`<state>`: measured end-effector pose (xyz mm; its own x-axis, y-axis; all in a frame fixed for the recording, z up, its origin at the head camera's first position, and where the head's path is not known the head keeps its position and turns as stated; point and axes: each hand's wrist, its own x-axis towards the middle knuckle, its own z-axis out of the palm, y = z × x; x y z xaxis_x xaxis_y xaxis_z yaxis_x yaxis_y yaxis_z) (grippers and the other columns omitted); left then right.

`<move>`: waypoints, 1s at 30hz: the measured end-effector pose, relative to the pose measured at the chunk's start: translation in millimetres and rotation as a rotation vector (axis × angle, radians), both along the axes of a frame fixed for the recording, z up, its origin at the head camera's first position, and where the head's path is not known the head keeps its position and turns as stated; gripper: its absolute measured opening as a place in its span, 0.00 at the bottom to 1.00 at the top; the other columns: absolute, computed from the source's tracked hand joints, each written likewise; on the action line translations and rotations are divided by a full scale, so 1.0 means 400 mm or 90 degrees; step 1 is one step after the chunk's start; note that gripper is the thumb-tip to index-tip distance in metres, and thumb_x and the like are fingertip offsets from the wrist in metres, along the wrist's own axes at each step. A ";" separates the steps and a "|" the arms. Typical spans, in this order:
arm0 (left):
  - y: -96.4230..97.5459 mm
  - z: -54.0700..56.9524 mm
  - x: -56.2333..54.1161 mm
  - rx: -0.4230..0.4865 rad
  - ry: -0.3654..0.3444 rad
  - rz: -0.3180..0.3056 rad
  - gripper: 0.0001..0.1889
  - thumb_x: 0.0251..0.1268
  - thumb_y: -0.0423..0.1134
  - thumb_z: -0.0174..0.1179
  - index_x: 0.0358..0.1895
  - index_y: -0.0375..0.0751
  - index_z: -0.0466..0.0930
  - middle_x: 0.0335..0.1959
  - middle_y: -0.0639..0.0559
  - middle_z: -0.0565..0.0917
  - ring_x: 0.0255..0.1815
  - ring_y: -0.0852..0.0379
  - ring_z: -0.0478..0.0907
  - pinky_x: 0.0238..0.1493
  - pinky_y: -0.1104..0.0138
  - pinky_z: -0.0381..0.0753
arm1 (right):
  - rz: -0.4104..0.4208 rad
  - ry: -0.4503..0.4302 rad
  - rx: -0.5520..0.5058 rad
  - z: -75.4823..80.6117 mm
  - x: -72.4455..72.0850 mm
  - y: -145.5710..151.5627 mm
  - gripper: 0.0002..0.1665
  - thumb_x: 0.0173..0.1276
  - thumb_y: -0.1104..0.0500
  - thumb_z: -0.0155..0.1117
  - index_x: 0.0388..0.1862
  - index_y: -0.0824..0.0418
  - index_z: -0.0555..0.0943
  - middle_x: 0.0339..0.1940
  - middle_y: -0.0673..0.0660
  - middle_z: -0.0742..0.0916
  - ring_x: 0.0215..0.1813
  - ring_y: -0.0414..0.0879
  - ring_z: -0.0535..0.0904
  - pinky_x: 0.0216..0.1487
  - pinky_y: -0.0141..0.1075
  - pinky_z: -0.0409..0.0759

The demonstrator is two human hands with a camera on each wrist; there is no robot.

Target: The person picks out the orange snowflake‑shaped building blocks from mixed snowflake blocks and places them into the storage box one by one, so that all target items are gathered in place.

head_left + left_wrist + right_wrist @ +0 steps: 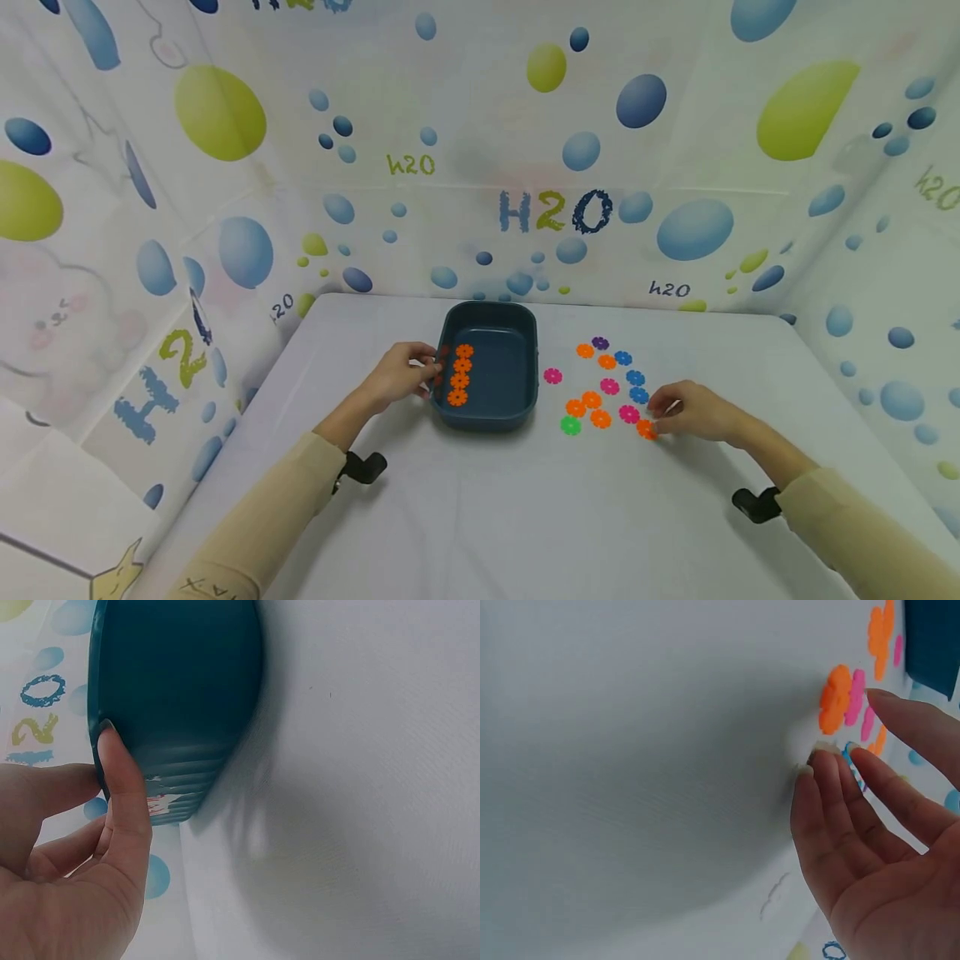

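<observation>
My left hand [397,372] pinches the left rim of a dark blue plastic bin [501,367], thumb on the outer wall in the left wrist view. A column of orange flower-shaped discs [460,381] lies inside it. Over the table's right side, my right hand [696,412] hovers at an orange flower-shaped disc [646,429]. In the right wrist view its thumb and fingers are parted with nothing between them, just beside that orange disc [835,700]. A pink disc [629,414] and a blue disc [639,395] lie close to the fingertips.
Between bin and right hand, more loose discs lie flat on the white tablecloth [510,517]: several orange [601,419], pink [552,376] and blue [623,357], a green one [571,425] and a purple one [600,342]. A dotted curtain [480,167] hangs behind the table.
</observation>
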<state>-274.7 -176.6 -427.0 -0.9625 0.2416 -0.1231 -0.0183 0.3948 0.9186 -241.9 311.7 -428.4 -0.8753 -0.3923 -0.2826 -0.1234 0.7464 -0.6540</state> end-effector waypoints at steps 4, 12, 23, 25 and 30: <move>-0.003 -0.002 0.002 -0.002 0.000 -0.002 0.22 0.76 0.30 0.58 0.66 0.21 0.69 0.45 0.39 0.76 0.40 0.50 0.81 0.34 0.63 0.90 | -0.010 -0.002 -0.009 -0.011 0.017 -0.003 0.19 0.65 0.57 0.75 0.51 0.66 0.83 0.45 0.57 0.84 0.47 0.50 0.79 0.47 0.39 0.85; -0.011 -0.004 0.007 -0.004 0.009 -0.014 0.23 0.76 0.31 0.58 0.67 0.21 0.69 0.44 0.39 0.77 0.39 0.51 0.81 0.34 0.62 0.90 | -0.030 0.012 -0.009 -0.034 0.042 -0.013 0.19 0.63 0.58 0.76 0.50 0.64 0.83 0.42 0.55 0.83 0.44 0.49 0.77 0.42 0.34 0.83; -0.012 -0.002 0.011 -0.005 0.007 -0.015 0.22 0.76 0.30 0.58 0.67 0.21 0.68 0.44 0.40 0.76 0.37 0.53 0.80 0.34 0.63 0.90 | -0.020 0.025 -0.016 -0.041 0.049 -0.020 0.15 0.65 0.59 0.75 0.48 0.64 0.83 0.40 0.55 0.82 0.43 0.49 0.77 0.41 0.31 0.82; -0.012 0.000 0.013 -0.007 0.005 -0.012 0.22 0.76 0.30 0.58 0.67 0.21 0.69 0.44 0.40 0.76 0.38 0.52 0.80 0.34 0.63 0.90 | -0.016 0.029 -0.018 -0.041 0.049 -0.020 0.15 0.65 0.60 0.74 0.47 0.64 0.82 0.39 0.54 0.82 0.42 0.49 0.77 0.40 0.30 0.82; -0.011 0.001 0.013 -0.011 0.004 -0.009 0.22 0.76 0.31 0.58 0.66 0.22 0.69 0.44 0.39 0.76 0.39 0.51 0.80 0.35 0.63 0.90 | -0.017 0.037 -0.023 -0.036 0.050 -0.023 0.12 0.67 0.61 0.72 0.46 0.65 0.82 0.37 0.54 0.83 0.41 0.49 0.77 0.39 0.30 0.82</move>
<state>-269.6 -181.0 -426.8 -0.9597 0.2538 -0.1210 -0.0062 0.4111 0.9116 -221.7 302.6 -442.8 -0.8999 -0.3778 -0.2177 -0.1421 0.7260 -0.6728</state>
